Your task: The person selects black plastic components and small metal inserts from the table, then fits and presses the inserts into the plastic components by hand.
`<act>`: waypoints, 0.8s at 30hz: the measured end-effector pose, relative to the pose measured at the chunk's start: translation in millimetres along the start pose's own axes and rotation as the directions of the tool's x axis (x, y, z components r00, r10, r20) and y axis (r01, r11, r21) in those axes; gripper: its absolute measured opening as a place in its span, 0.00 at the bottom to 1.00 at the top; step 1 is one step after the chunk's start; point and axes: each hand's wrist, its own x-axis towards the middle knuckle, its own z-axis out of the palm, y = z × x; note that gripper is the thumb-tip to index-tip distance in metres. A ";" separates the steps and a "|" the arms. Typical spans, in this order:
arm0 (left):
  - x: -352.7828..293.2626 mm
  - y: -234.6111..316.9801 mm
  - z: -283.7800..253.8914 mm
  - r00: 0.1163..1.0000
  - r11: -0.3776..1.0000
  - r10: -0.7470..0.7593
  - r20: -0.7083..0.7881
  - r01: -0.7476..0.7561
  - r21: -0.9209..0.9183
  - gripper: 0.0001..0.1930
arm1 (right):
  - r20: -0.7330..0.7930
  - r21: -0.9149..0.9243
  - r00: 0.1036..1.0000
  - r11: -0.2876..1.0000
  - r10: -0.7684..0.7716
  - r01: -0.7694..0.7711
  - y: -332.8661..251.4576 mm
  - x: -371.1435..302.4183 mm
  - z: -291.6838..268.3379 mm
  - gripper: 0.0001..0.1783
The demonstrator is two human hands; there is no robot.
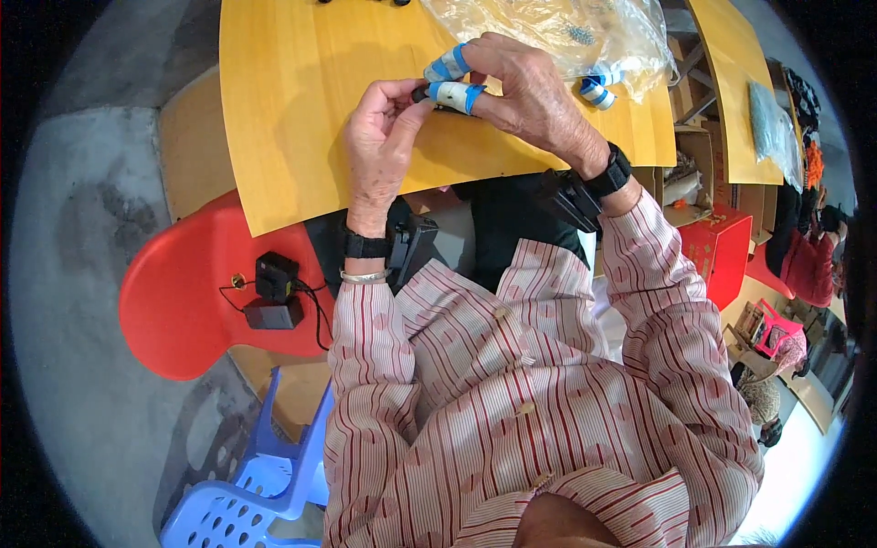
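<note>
Over the wooden table [283, 119], both hands meet at a small dark piece [420, 94]. My left hand [385, 132] is closed on it, thumb and fingers pinched together. My right hand [530, 96] pinches the same piece from the other side; its thumb and index finger are wrapped in blue and white tape. What the piece is cannot be made out, since the fingers cover most of it. A clear plastic bag [630, 36] with small greyish pieces inside lies beyond my right hand. Blue and white taped rings [598, 91] rest by the bag's near edge.
A red chair [174, 292] stands to the left, with black boxy devices and cables [274, 315] on its seat. Below it is a blue plastic chair [237, 502]. To the right are a red box [717, 256], an open carton [690, 178] and another wooden tabletop [740, 91].
</note>
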 end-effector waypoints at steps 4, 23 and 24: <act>0.1 -1.3 -0.1 1.000 0.997 -0.006 0.018 0.004 0.077 0.09 | -0.025 0.047 1.000 0.999 0.011 -0.010 5.7 0.2 3.9 0.14; -16.6 27.7 11.1 0.982 0.960 -0.187 -0.022 0.178 -0.216 0.11 | 0.012 -0.235 0.979 0.951 -0.202 0.199 -13.0 -9.6 -18.7 0.20; -17.9 33.0 16.0 0.980 0.952 -0.196 -0.014 0.187 -0.242 0.11 | -0.006 -0.316 0.969 0.920 -0.246 0.231 -13.5 -12.6 -18.5 0.21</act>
